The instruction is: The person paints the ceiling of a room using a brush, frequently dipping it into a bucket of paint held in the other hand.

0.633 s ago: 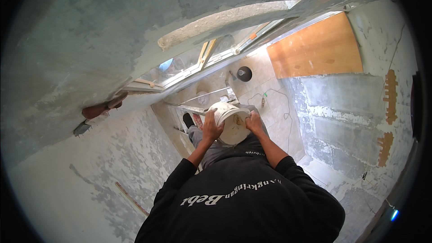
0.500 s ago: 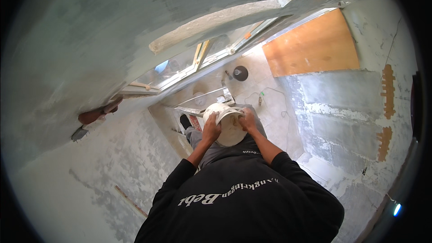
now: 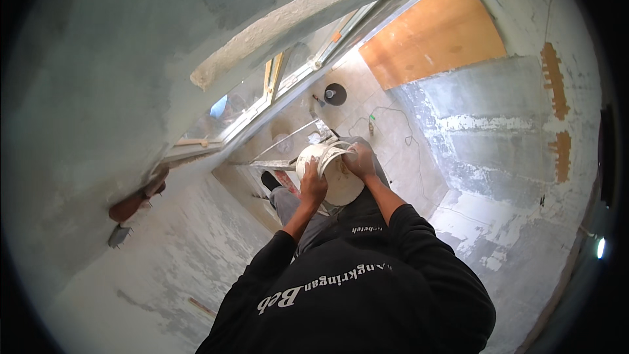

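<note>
A dirty white plastic bucket (image 3: 343, 187) is held in front of my waist, tilted, between my thighs. My left hand (image 3: 313, 185) grips its left side near the rim, fingers wrapped over it. On the right, my right hand (image 3: 359, 161) is closed on the rim, close to the bucket's handle. The inside of the bucket looks pale and smeared; what lies deeper in it cannot be made out.
Just beyond the bucket is a metal stepladder (image 3: 283, 165). A dark round container (image 3: 335, 94) and a thin cable (image 3: 409, 139) lie on the tiled floor (image 3: 393, 164) below. Windows (image 3: 272, 85) run along the left wall; an orange-brown board (image 3: 432, 36) leans at the far right.
The view has turned a little, so the walls and floor appear shifted. My right hand has moved slightly farther away along the bucket's rim. Both hands still hold the bucket.
</note>
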{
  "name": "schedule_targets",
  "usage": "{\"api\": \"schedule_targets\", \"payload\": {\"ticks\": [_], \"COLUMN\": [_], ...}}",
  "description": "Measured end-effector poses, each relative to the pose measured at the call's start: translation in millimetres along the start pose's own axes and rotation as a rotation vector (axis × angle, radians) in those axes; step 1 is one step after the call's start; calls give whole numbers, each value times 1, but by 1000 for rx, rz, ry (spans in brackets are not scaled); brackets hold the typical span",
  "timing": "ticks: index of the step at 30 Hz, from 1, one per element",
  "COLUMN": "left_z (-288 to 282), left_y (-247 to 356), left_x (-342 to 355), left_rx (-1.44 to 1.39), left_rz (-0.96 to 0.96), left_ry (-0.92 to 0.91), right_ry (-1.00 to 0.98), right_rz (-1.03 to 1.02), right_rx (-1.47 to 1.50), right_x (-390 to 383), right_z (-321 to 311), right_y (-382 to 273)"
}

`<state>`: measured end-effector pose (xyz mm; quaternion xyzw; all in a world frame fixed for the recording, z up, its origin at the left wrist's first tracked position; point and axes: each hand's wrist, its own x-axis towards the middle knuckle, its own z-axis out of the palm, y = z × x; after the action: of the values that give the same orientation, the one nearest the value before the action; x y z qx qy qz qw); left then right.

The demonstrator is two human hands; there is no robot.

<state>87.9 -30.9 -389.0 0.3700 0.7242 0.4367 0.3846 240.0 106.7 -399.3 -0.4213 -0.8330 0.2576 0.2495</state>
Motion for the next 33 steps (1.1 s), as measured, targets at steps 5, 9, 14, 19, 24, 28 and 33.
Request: {"api": "schedule_targets", "payload": {"ticks": [5, 9, 14, 19, 24, 28, 33], "left_z": [3, -3, -7, -14, -20, -21, -25], "left_y": [-15, -10, -12, -16, -11, -10, -4], "left_x": [0, 4, 8, 10, 9, 15, 13], "left_rx": [100, 143, 149, 162, 207, 237, 304], "left_rz": [31, 0, -4, 47, 10, 26, 31], "left_ry": [-40, -111, -206, -262, -345, -321, -345], "right_ry": [-6, -15, 36, 45, 9, 58, 19], "right_rz": [9, 90, 112, 161, 246, 238, 201], "right_rx": [-107, -112, -62, -46, 14, 54, -37], "right_x": [-4, -3, -9, -15, -21, -18, -29], "right_z": [3, 3, 2, 2, 6, 9, 24], "right_y": [2, -1, 1, -4, 0, 1, 20]}}
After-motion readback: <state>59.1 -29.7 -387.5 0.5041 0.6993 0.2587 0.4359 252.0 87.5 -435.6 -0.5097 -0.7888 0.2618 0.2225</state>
